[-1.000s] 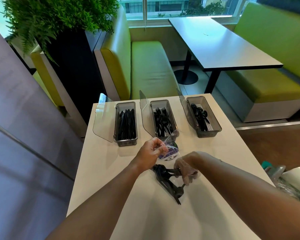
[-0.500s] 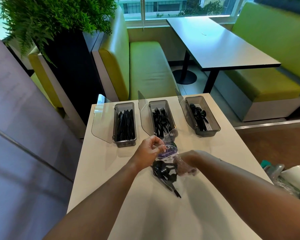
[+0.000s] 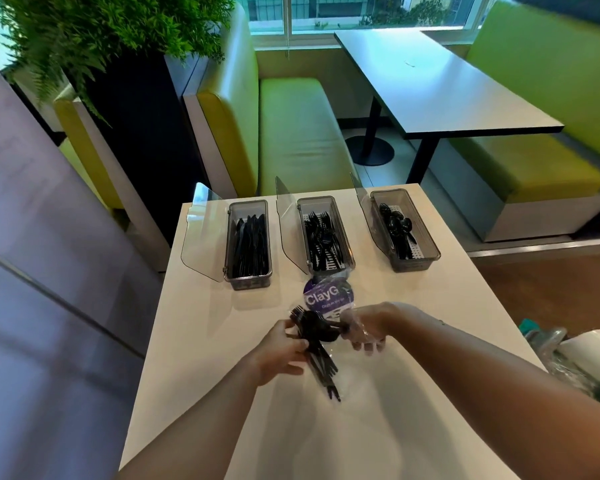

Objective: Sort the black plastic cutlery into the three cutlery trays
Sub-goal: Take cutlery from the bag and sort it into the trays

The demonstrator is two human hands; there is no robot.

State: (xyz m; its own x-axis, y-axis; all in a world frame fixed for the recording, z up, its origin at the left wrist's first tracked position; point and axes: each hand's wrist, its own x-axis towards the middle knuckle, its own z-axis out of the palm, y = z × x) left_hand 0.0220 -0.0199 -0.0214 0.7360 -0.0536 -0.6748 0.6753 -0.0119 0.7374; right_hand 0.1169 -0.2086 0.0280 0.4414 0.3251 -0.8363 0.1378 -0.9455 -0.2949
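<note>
left tray (image 3: 248, 282) knives (image 3: 250, 244), middle tray (image 3: 316, 199) forks (image 3: 323, 240), right tray (image 3: 414, 265) spoons (image 3: 395, 223)

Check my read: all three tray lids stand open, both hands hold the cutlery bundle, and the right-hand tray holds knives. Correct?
No. The right-hand tray holds spoons, not knives, as the head view shows; the knives are in the left tray. The rest stands: all three lids stand open, and the left hand and right hand both hold the cutlery bundle.
</note>
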